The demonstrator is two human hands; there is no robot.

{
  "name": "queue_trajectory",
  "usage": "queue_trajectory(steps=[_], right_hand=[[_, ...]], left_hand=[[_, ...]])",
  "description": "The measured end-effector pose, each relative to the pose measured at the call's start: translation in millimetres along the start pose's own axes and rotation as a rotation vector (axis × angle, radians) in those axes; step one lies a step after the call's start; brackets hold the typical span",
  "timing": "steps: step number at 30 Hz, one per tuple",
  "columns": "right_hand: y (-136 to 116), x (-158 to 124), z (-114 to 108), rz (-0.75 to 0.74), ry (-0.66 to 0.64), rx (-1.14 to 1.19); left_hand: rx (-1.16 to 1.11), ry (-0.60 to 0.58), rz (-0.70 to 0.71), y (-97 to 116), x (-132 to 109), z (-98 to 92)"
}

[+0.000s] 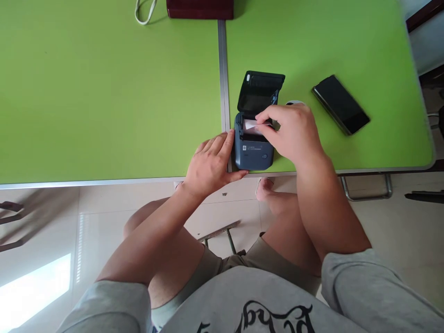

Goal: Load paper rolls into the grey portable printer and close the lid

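Note:
A small dark blue label printer (255, 155) stands at the table's front edge with its black lid (262, 90) raised. White paper (250, 125) shows inside its compartment. The thumb and forefinger of my right hand (294, 132) pinch the paper's edge over the opening. My left hand (213, 159) rests against the printer's left side, fingers stretched out on the table and thumb along the lower front corner. Behind my right hand a white round thing (295, 102) is mostly hidden; I cannot tell what it is.
A black smartphone (342, 105) lies to the right on the green table (114, 101). At the far edge of view sit a dark red box (200, 8) and a white cord loop (144, 14). A metal strip (223, 74) divides the tabletop left of the printer.

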State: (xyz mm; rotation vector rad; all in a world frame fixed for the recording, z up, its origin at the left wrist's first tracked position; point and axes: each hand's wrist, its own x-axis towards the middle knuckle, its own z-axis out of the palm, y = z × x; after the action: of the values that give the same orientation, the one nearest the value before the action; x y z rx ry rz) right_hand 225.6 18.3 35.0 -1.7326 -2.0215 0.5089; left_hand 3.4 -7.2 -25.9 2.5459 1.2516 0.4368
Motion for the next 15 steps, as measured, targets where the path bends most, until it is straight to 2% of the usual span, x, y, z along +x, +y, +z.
queue_trajectory(steps=[6, 11, 15], right_hand=[[-12, -4, -14, -0.082, 0.024, -0.048], [-28, -15, -27, -0.069, -0.187, -0.104], [-28, -16, -27, -0.016, -0.301, -0.073]], left_hand=[[0.003, 0.02, 0.006, -1, 0, 1.5], [0.006, 0.05, 0.041, -1, -1, 1.6], [0.023, 0.058, 0.091, 0, -2, -1.8]])
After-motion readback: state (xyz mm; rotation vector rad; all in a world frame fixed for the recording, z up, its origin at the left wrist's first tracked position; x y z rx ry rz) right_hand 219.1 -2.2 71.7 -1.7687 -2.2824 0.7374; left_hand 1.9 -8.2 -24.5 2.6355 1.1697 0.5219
